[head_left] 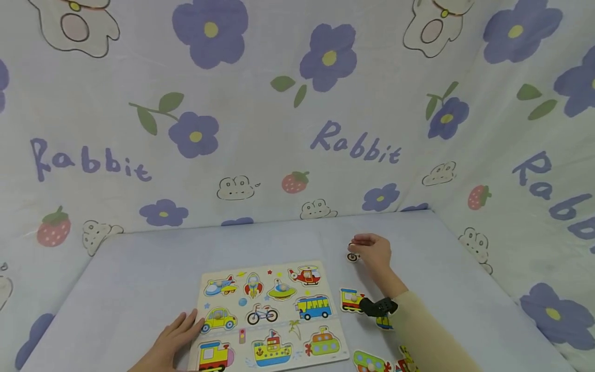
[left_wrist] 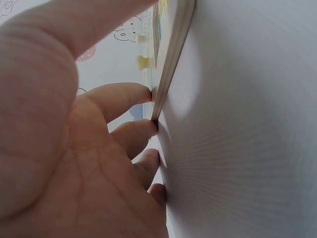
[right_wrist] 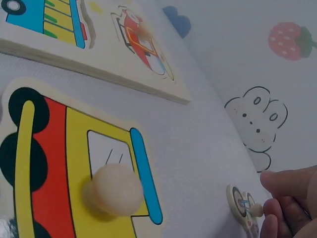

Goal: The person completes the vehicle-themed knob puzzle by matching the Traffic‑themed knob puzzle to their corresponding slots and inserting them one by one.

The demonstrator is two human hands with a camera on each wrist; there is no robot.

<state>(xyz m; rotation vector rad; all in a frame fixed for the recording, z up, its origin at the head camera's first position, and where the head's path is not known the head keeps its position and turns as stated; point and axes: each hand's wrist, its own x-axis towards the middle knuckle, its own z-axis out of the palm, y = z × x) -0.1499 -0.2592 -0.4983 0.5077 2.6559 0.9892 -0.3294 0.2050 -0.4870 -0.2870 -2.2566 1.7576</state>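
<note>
At the far right of the table, my right hand (head_left: 375,254) reaches over a bicycle puzzle piece (head_left: 353,256), part of which it hides. In the right wrist view, the fingertips (right_wrist: 270,207) are right at the knob of the bicycle piece (right_wrist: 237,201), thumb and fingers apart. My left hand (head_left: 174,338) rests beside the wooden puzzle board (head_left: 332,330), its straight fingertips (left_wrist: 141,91) touching the board's left edge. Car, plane, rocket, flying saucer and helicopter pieces sit in the board. The bicycle picture (head_left: 262,314) on it shows without a knob.
A train piece (head_left: 349,299) with a round knob lies right of the board, near the black wrist strap (head_left: 378,307). Another piece (head_left: 384,323) is partly hidden by the right arm. A submarine piece (head_left: 367,360) and a ship piece (head_left: 406,360) lie nearer the front.
</note>
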